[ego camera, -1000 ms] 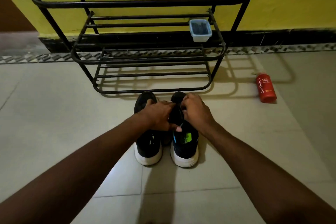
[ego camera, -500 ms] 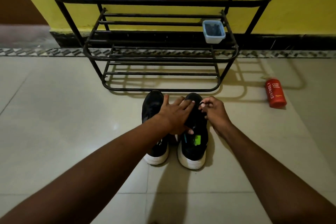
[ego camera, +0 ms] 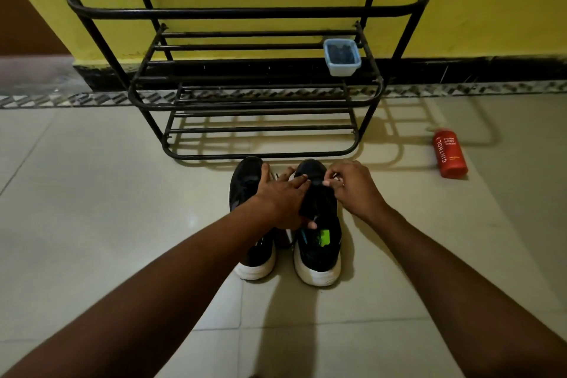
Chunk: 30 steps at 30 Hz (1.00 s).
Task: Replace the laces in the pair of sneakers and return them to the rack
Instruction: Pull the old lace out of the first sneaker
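Working on the right-hand black, white-soled sneaker (ego camera: 319, 252), standing on the pale tiled floor (ego camera: 107, 209) just beside the matching left-hand sneaker (ego camera: 245, 181), a little nearer than the black tubular metal shoe rack (ego camera: 260, 157) and not yet on any shelf. Laying the left hand (ego camera: 282, 199) flat across the right-hand sneaker's upper with straight fingers reaching far and right, pinning it down rather than gripping it. Pinching with the right hand (ego camera: 352, 190), fingertips drawn tightly together over the forefoot on something small, most likely a lace, though too dark to make out. Lying lengthwise near to far, heel near and toe far towards the rack, so probably threading from the far eyelets back towards the near ones, and doing the pulling with the right hand, the one closer to the toe end. Leaving untouched a small pale blue plastic tub (ego camera: 342, 57) on the rack's middle shelf and a red cylindrical bottle (ego camera: 449, 156) lying on the floor, well off to the right.
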Available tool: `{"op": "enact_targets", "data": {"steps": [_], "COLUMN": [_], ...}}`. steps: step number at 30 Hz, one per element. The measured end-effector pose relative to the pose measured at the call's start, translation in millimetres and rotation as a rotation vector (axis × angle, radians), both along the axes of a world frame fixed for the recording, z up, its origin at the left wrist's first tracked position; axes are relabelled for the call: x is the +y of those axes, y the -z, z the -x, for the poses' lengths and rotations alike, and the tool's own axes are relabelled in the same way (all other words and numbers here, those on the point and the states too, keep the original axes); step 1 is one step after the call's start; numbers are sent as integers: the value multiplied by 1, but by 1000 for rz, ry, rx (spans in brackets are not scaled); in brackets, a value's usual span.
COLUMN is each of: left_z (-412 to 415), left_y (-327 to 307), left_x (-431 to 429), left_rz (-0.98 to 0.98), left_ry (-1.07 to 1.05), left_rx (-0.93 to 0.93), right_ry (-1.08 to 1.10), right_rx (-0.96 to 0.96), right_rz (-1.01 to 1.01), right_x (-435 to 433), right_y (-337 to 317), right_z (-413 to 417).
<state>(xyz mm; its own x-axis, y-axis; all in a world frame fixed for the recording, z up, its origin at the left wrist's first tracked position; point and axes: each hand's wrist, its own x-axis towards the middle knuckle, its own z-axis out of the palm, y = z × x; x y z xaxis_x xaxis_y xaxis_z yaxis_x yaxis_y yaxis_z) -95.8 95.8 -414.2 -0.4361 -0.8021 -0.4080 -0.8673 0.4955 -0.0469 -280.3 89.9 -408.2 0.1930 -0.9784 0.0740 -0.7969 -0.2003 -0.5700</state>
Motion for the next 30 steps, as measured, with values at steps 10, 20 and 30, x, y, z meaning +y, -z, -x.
{"op": "enact_targets", "data": {"steps": [10,20,30], "left_z": [-3,0,-1], "left_y": [-1,-3,-1], "left_x": [6,6,6], "left_rz": [-14,-31,-24], "left_ry": [-20,-30,-25], "left_rx": [15,-22,-8], "right_ry": [515,-151,77], "right_rx": [-1158,155,-319], "right_rz": [-368,-70,-186], "right_x": [0,-6,-10], "right_y": [-2,10,-19], "right_z": [-4,7,7]}}
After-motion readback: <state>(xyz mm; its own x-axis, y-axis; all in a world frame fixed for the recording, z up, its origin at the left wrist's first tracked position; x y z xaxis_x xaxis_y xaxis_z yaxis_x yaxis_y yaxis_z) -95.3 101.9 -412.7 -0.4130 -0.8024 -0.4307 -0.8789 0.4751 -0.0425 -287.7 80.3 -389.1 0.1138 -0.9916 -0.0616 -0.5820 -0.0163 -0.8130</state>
